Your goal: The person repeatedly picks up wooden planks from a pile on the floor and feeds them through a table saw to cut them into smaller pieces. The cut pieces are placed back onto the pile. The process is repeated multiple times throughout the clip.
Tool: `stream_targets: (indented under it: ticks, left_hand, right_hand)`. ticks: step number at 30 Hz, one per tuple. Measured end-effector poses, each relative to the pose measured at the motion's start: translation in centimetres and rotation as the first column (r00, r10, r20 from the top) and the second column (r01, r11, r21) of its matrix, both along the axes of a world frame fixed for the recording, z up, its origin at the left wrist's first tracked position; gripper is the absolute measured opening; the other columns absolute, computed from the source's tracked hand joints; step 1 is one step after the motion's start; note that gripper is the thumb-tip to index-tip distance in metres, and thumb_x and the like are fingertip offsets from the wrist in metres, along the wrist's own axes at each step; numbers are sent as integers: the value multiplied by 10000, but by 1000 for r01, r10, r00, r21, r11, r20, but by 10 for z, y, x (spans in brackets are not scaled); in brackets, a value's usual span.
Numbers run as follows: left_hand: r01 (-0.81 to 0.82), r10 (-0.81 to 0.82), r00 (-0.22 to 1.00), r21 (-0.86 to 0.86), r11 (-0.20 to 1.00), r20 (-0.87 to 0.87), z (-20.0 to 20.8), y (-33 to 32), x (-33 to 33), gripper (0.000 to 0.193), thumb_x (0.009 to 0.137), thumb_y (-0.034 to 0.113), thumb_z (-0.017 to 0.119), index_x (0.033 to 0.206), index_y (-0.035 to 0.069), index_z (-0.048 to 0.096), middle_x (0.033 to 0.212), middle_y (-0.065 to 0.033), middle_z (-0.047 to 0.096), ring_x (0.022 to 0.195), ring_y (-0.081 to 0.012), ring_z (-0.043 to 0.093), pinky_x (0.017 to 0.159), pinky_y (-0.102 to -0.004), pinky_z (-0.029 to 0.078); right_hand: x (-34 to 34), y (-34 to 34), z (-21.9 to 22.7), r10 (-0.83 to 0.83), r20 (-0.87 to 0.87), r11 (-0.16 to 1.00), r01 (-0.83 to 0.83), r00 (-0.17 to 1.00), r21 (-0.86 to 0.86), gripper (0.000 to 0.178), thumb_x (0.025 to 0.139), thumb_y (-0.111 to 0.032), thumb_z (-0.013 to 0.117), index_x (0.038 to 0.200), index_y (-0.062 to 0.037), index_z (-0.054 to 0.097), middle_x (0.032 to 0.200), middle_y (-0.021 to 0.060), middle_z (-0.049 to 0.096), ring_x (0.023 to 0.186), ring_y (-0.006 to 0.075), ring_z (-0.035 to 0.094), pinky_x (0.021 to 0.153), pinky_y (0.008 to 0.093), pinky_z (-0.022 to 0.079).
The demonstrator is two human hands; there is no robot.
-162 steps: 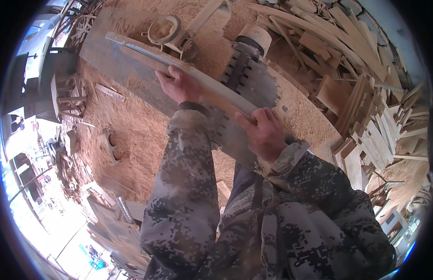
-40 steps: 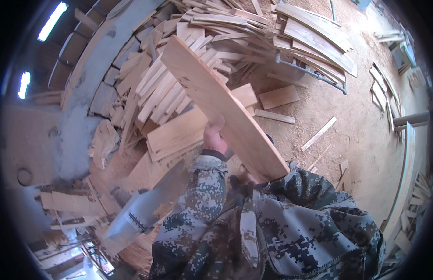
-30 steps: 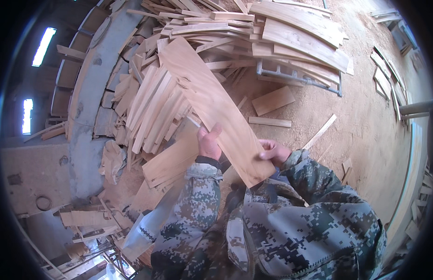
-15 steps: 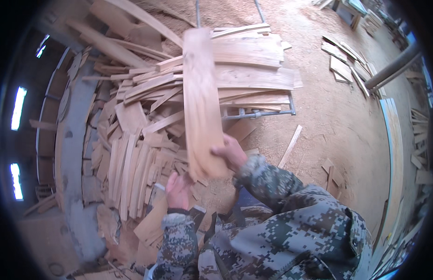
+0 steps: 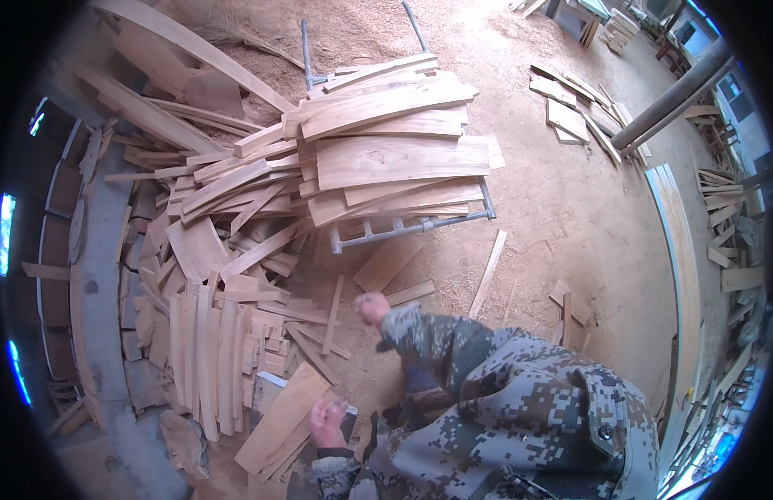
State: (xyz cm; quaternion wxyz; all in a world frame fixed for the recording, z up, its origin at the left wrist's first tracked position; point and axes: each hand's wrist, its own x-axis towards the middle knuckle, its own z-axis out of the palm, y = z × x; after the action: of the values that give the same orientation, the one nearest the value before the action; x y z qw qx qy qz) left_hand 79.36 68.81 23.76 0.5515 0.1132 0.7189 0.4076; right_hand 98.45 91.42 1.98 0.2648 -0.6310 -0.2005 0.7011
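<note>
Head view: your grey-and-green camouflage jacket (image 5: 520, 408) fills the lower middle, both forearms reaching forward from it. Your left hand (image 5: 327, 423) is low and close to your body, fingers loosely curved upward, its grip released. It sits at the right edge of a small pile of flat, pale wooden boards (image 5: 282, 417); you can't tell from this angle whether skin meets wood. Your right hand (image 5: 372, 308) is farther forward, the arm bent across your front and the hand pointing left. Its fingers are blurred and partly bent, and its grip looks released too.

Just beyond that hand lie a short, pale wooden strip (image 5: 411, 292) and a flat, brownish rectangular board (image 5: 388, 262), both between you and a grey tubular metal frame (image 5: 420, 226). To your left, a bundle of narrow, pale wooden slats (image 5: 207, 358) lies side by side, with a jumbled heap of wooden offcuts (image 5: 196, 247) crowding the ground past it.

Ahead, broad, pale wooden planks (image 5: 403, 162) lie stacked across the frame, overlapping unevenly. A thin, light wooden strip (image 5: 488, 273) lies right of the frame on the brown, dusty ground (image 5: 578, 242). Farther right run a long, pale, blue-edged plank (image 5: 682, 267) and a thick, grey round post (image 5: 674, 96); a loose group of flat boards (image 5: 567, 121) lies left of the post.
</note>
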Motion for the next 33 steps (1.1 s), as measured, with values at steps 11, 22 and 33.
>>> stream_targets:
  ticks: [11,22,33]
  left_hand:
    - [117,-92,881,26,993,-464,-28,-104,-1,550,1004,247,691,1423,-98,601,1148,-178,785,1051,-211,732,945,-365,578]
    - [-483,500,824,131,866,-265,-139,-184,-50,456,1002,125,699,1416,-28,585,1192,-158,763,1122,-227,725,978,-354,570]
    - [-527,533,834,83,846,-143,-208,-280,-84,542,1013,79,675,1500,-77,498,1279,-175,728,1076,-188,703,911,-316,580]
  right_hand:
    - [-105,-26,24,586,636,252,-859,501,445,633,800,-313,815,1357,-74,632,1283,248,648,1187,412,628,1011,533,518]
    - [-281,-62,28,118,980,-604,-772,161,200,1271,619,-502,912,1688,-167,314,1590,271,458,1407,496,491,1150,662,382]
    - [-294,-77,92,192,965,-582,-812,-181,-37,1240,670,-447,926,1689,-142,289,1345,299,586,1261,485,600,1056,588,499]
